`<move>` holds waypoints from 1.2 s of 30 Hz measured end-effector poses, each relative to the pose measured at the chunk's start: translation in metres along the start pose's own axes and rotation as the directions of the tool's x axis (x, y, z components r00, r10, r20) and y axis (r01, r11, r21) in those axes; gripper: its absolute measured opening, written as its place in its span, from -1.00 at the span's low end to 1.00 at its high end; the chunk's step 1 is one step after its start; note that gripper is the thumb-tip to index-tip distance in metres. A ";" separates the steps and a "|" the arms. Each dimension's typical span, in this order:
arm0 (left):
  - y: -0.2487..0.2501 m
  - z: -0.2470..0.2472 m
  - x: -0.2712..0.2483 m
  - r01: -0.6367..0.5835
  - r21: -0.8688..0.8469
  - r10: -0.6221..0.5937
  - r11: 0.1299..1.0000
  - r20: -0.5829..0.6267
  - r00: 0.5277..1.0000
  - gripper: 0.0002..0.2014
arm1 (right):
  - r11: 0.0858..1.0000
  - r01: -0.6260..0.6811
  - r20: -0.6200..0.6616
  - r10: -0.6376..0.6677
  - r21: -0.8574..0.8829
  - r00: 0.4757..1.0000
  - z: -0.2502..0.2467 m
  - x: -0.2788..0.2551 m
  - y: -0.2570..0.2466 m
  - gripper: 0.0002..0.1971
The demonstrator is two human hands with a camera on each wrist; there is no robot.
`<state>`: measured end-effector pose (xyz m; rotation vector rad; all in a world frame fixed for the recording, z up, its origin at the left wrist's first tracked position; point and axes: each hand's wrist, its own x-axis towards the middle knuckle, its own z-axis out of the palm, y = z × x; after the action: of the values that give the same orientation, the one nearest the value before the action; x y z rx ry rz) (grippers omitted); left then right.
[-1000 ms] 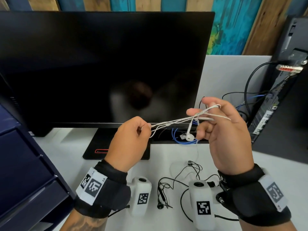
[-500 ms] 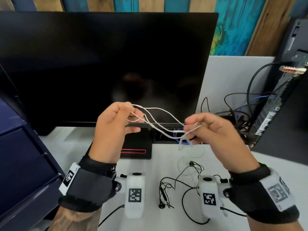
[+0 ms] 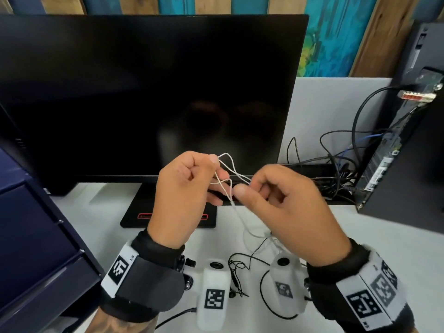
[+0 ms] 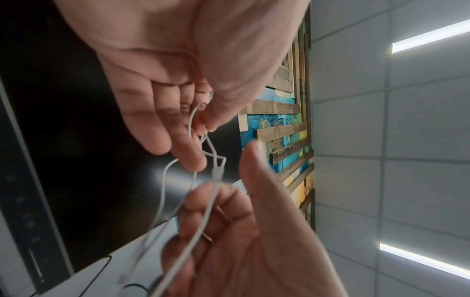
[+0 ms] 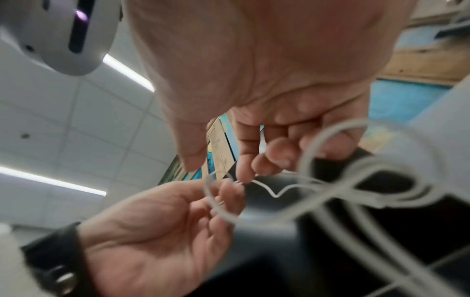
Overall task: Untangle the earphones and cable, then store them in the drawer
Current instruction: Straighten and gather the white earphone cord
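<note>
White earphone cable (image 3: 228, 175) held up in front of the monitor (image 3: 144, 92), looped between both hands, left hand (image 3: 182, 195) pinching loops w/ thumb & fingers, right hand (image 3: 286, 207) pinching strands just beside it, black earphones (image 3: 236, 272) tangled on desk (image 3: 372, 241) below, dark drawer unit (image 3: 31, 236) left of monitor.

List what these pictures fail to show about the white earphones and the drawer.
- White earphones: earbuds hidden in the head view behind the right hand; the strands nearest the lens in the right wrist view are blurred.
- Knot: left hand fingers cover part of the crossings in the left wrist view.
- Drawer unit: cut off by the head view's left edge; inside unseen.
- Black earphones: partly behind the wrist cameras.
</note>
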<state>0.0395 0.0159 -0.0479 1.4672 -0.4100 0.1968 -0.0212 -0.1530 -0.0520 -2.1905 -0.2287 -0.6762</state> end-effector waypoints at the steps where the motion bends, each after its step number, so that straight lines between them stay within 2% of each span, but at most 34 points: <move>1: 0.001 0.002 -0.001 -0.005 -0.014 0.005 1.000 -0.001 1.000 -0.80 | 1.000 0.004 0.056 -0.004 0.017 0.998 0.004 -0.002 -0.004 -0.61; 3: 0.002 0.004 -0.004 -0.011 -0.043 0.011 0.999 0.007 1.000 -0.80 | 0.999 0.004 0.188 0.007 -0.053 0.982 0.013 -0.007 -0.007 -0.65; 5: 0.003 0.005 -0.005 -0.017 -0.066 0.018 0.998 0.023 1.000 -0.79 | 0.999 -0.022 0.249 0.030 -0.035 0.968 0.021 -0.007 -0.004 -0.82; 7: 0.005 0.001 -0.003 -0.018 -0.109 0.020 0.994 0.017 1.000 -0.77 | 0.985 -0.105 0.251 0.069 0.136 0.966 0.022 -0.003 0.001 -0.92; 10: 0.006 -0.008 0.002 0.021 -0.213 -0.028 0.977 -0.031 0.999 -0.76 | 0.910 -0.210 0.219 0.137 0.356 0.966 0.008 0.003 0.004 -0.91; 11: 0.007 -0.010 0.004 0.031 -0.237 -0.043 0.971 -0.047 0.998 -0.77 | 0.911 -0.207 0.203 0.140 0.357 0.969 0.005 0.004 0.007 -0.92; 13: 0.007 -0.014 0.007 0.025 -0.244 -0.045 0.969 -0.076 0.996 -0.77 | 0.954 -0.171 0.147 0.138 0.245 0.980 0.006 0.005 0.014 -0.89; 15: 0.006 -0.018 0.009 0.002 -0.234 -0.028 0.972 -0.106 0.994 -0.76 | 0.986 -0.140 0.059 0.134 0.095 0.989 0.008 0.006 0.021 -0.86; 16: 0.007 -0.021 0.010 -0.004 -0.230 -0.025 0.973 -0.124 0.992 -0.76 | 0.986 -0.146 0.025 0.144 0.086 0.989 0.007 0.007 0.022 -0.86; 19: 0.004 -0.024 0.012 0.001 -0.169 -0.030 0.986 -0.168 0.985 -0.81 | 0.942 -0.205 0.071 0.193 0.265 0.979 0.001 0.010 0.021 -0.86; 21: -0.002 -0.024 0.013 -0.025 -0.029 0.019 0.999 -0.192 0.981 -0.93 | 0.901 -0.234 0.119 0.204 0.366 0.972 -0.003 0.010 0.015 -0.82; 22: -0.004 -0.023 0.011 -0.046 0.052 0.055 0.998 -0.187 0.981 -0.83 | 0.888 -0.239 0.138 0.200 0.394 0.970 -0.004 0.010 0.013 -0.81; 23: -0.007 -0.022 0.010 -0.069 0.114 0.086 0.991 -0.148 0.985 -0.69 | 0.882 -0.238 0.161 0.187 0.407 0.969 -0.004 0.009 0.011 -0.80; 25: -0.008 -0.017 0.007 -0.093 0.142 0.086 0.986 0.050 0.995 -0.53 | 0.880 -0.225 0.219 0.143 0.419 0.965 -0.002 0.008 0.007 -0.80; 27: -0.004 -0.009 0.000 -0.020 0.077 -0.005 0.997 0.314 0.949 -0.55 | 0.875 -0.200 0.251 0.093 0.442 0.964 0.000 0.007 0.005 -0.79; 29: -0.003 -0.005 -0.003 0.057 0.091 -0.092 0.994 0.457 0.884 -0.72 | 0.867 -0.174 0.216 0.079 0.467 0.973 0.000 0.007 0.003 -0.78; 30: -0.003 -0.005 -0.004 0.034 0.162 -0.104 0.986 0.451 0.886 -0.80 | 0.867 -0.159 0.175 0.084 0.473 0.981 -0.001 0.007 0.003 -0.79; 31: -0.004 -0.007 -0.003 0.009 0.228 -0.104 0.974 0.407 0.907 -0.84 | 0.871 -0.143 0.125 0.095 0.470 0.988 -0.003 0.008 0.004 -0.81; 33: -0.008 -0.012 0.002 -0.031 0.305 -0.042 0.952 0.232 0.972 -0.80 | 0.896 -0.135 0.023 0.138 0.424 0.990 -0.008 0.010 0.009 -0.87; 34: -0.009 -0.016 0.005 -0.041 0.296 0.002 0.954 0.131 0.991 -0.81 | 0.914 -0.137 -0.029 0.160 0.381 0.987 -0.010 0.011 0.013 -0.86; 36: -0.010 -0.023 0.011 -0.058 0.250 0.064 0.966 -0.015 0.998 -0.87 | 0.946 -0.147 -0.129 0.190 0.289 0.973 -0.011 0.013 0.019 -0.83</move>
<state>0.0571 0.0363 -0.0541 1.6993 -0.4239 0.3238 -0.0078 -0.1747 -0.0521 -1.8540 -0.0488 -0.6714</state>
